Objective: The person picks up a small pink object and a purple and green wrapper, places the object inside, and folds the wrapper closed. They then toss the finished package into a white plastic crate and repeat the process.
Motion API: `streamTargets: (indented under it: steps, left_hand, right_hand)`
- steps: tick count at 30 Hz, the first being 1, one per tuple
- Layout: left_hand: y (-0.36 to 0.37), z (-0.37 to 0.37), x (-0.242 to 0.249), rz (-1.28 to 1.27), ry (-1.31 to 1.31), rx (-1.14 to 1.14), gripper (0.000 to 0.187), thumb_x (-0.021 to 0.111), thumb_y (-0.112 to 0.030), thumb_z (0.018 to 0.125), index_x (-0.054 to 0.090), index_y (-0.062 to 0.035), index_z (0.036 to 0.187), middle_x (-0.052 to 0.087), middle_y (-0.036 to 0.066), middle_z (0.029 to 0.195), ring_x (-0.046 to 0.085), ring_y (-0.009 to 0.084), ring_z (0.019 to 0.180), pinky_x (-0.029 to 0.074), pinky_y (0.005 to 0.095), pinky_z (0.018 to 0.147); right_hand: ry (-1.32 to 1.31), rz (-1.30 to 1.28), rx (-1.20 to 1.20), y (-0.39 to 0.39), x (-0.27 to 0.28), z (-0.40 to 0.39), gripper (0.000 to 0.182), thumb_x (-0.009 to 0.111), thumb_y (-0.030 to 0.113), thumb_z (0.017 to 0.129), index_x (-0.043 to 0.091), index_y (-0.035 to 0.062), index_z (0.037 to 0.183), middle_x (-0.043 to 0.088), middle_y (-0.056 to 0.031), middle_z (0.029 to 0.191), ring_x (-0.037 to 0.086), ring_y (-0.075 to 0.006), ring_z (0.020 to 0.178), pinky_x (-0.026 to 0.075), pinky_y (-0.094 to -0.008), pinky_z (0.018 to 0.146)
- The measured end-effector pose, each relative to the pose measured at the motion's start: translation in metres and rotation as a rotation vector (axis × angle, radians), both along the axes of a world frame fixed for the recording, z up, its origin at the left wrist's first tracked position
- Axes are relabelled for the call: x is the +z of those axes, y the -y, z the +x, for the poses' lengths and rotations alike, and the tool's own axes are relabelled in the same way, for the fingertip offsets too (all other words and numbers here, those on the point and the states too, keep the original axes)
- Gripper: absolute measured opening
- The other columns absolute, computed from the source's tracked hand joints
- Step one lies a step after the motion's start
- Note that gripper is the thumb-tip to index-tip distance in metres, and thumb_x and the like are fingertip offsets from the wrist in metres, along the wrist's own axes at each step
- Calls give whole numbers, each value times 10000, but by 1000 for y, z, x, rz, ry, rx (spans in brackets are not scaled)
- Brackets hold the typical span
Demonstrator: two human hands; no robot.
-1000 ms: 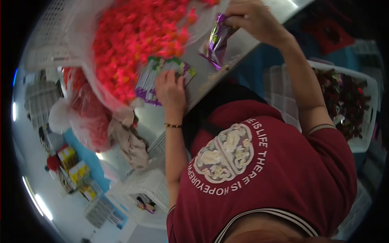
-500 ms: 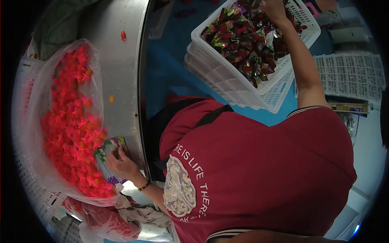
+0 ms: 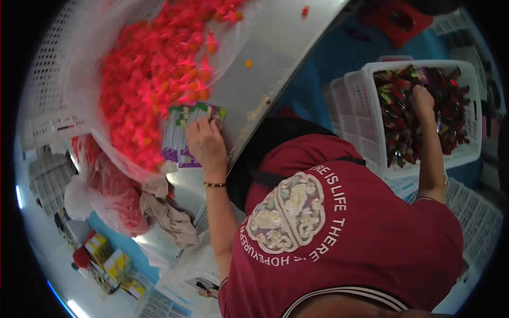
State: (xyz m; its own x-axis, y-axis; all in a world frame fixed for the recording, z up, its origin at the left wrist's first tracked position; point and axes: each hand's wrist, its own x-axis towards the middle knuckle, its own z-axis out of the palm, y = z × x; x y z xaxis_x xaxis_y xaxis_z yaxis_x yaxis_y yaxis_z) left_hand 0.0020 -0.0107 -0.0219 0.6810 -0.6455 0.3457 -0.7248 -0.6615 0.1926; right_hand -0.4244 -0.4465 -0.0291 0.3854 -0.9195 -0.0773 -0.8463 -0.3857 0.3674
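My left hand (image 3: pixel 204 140), with a beaded bracelet at its wrist, is closed on flat printed packets (image 3: pixel 177 130), green, white and purple. They lie at the edge of a clear bag (image 3: pixel 241 40) full of bright red pieces with orange parts (image 3: pixel 140 74). My right hand (image 3: pixel 422 99) is closed among dark red pieces in shiny clear and green wrappers (image 3: pixel 400 132), in a white plastic crate (image 3: pixel 474 111). Whatever its fingers hold is hidden.
A metal table (image 3: pixel 275 37) bears one small orange piece (image 3: pixel 248 63) and a red one (image 3: pixel 305 11). A cloth (image 3: pixel 169 217) and another bag of red pieces (image 3: pixel 116 199) are below left. A red stool (image 3: pixel 397 21) stands at the top right.
The view has swung round, shifting the crate right and down and the packets up and right. My right hand stays at the crate, and my left hand remains on the packets.
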Motion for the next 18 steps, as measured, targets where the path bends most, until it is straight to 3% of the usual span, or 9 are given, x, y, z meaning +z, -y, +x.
streamTargets:
  steps: [3,5,7,8,11,13,16,18]
  left_hand:
    - [2,2,-5,-10,42,51,119,653,-101,806,584,-58,894,555,116,873,561,318,864,494,402,726]
    - [6,1,-5,-3,61,82,99,642,-99,810,577,-62,876,553,111,865,563,310,861,501,393,705]
    - [9,-1,-5,-7,92,86,90,631,-96,800,560,-69,847,548,106,856,566,291,856,508,378,668]
    - [10,-1,-8,2,113,98,95,626,-98,786,550,-62,831,542,104,851,564,285,848,508,375,655]
    - [15,-6,-1,7,96,126,85,614,-91,788,549,-54,831,535,105,848,561,281,847,508,376,664]
    - [15,-5,-4,42,85,153,74,605,-89,802,549,-50,832,528,103,842,557,287,845,507,378,676]
    - [14,-3,-9,14,43,192,70,599,-86,823,549,-42,843,529,106,849,552,303,853,500,393,704]
    - [13,-1,-8,-42,13,210,74,602,-84,829,551,-37,854,536,109,862,552,314,863,495,404,720]
  right_hand:
    - [266,208,246,-47,53,126,149,588,144,840,653,11,844,669,-205,883,650,-384,830,510,-486,683]
    - [500,363,464,-78,60,203,183,614,150,845,649,4,951,663,-171,889,649,-358,832,501,-414,714]
    - [802,475,810,-118,51,277,138,604,87,848,649,-1,945,660,-155,926,635,-344,829,498,-382,735]
    - [821,519,927,-139,50,312,145,594,73,852,651,19,974,650,-139,980,633,-324,875,500,-357,750]
    - [1064,308,1284,-188,26,405,222,562,52,845,628,61,1056,614,-101,1050,592,-299,1019,485,-364,868]
    - [879,172,1296,-202,8,448,238,559,59,835,632,76,1060,614,-84,1044,573,-290,1047,468,-376,906]
    - [743,194,1251,-206,-12,472,252,585,88,815,639,90,1061,619,-84,1036,590,-280,1001,485,-370,867]
    - [791,203,1249,-203,-18,466,227,600,114,819,649,80,1037,624,-86,1009,598,-283,966,490,-372,841]
